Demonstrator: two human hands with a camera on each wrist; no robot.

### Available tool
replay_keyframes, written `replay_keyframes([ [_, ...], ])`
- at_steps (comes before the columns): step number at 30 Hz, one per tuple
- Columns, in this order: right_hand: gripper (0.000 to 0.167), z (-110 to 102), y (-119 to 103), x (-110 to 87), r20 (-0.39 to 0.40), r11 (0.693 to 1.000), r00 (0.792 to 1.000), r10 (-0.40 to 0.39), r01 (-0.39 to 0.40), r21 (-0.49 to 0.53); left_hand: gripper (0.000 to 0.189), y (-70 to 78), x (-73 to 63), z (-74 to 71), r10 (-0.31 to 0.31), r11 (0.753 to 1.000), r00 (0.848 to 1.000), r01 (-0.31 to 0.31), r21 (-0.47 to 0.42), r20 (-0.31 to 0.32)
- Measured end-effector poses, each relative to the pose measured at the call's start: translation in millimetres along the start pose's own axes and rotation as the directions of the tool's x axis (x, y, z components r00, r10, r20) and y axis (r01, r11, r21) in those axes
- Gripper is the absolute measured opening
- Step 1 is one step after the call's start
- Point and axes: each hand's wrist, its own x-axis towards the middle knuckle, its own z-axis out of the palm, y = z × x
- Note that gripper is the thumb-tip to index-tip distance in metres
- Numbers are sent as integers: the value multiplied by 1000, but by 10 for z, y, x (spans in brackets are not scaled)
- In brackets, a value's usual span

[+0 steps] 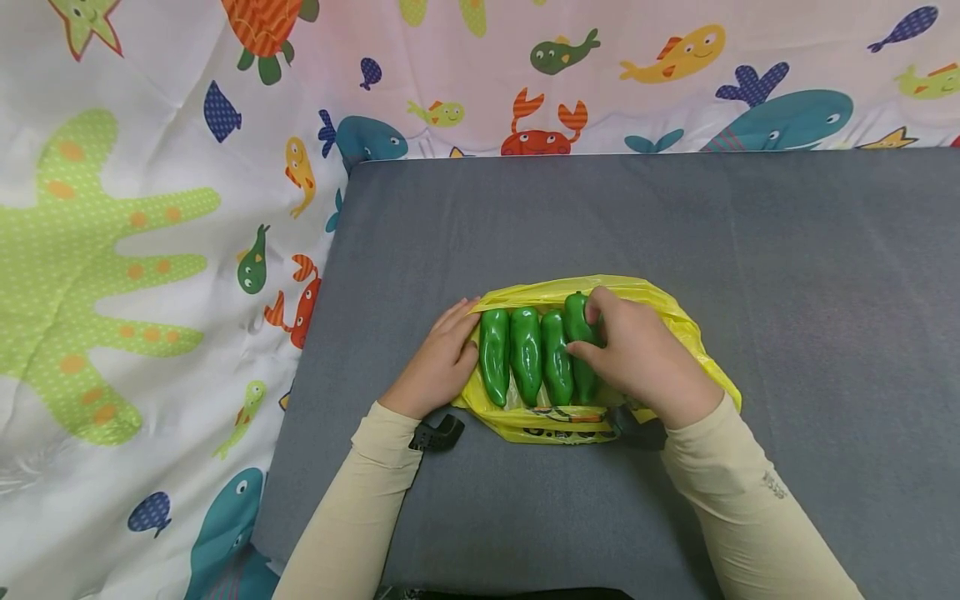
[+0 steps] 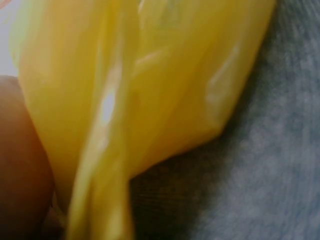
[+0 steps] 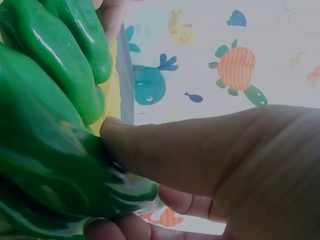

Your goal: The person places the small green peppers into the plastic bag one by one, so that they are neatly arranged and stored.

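Several glossy green peppers (image 1: 527, 354) lie side by side, lengthwise, on a yellow plastic bag (image 1: 570, 292) whose sides spread around them. My right hand (image 1: 648, 354) pinches the rightmost pepper (image 1: 577, 317) between thumb and fingers. Seen from the right wrist, the thumb presses on the near end of that green pepper (image 3: 55, 145), with fingertips beneath it. My left hand (image 1: 437, 367) holds the bag's left edge, beside the leftmost pepper (image 1: 493, 354). The left wrist view is filled by blurred folds of the yellow bag (image 2: 165, 90), with part of a finger at its left side.
A grey cloth-covered table (image 1: 540, 217) lies under the bag. Behind it and to the left hangs a white curtain (image 1: 172, 50) printed with sea animals. A black strap piece (image 1: 437, 433) sticks out at my left wrist. The bag's front edge carries dark printing.
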Motion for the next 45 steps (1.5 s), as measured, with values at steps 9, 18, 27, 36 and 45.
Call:
replay_keyframes([
  [9,36,19,-56,-31,11,999,1000,-4,4,-35,52,9,-5,-2,11,1000,1000,-11,3,-7],
  [18,36,12,-34,-22,21,999,999,-39,40,-31,52,15,-3,-9,24,1000,1000,-24,5,-14],
  [27,33,52,-16,-15,24,999,1000,-16,17,-37,51,12,-1,-6,15,1000,1000,-15,-1,-18],
  [36,28,91,65,10,81,997,997,-12,18,-73,51,36,-10,-19,8,1000,1000,-8,-4,-4],
  [45,28,65,50,21,103,997,995,-7,15,-79,51,20,-21,-24,-2,1000,1000,2,-4,-13],
])
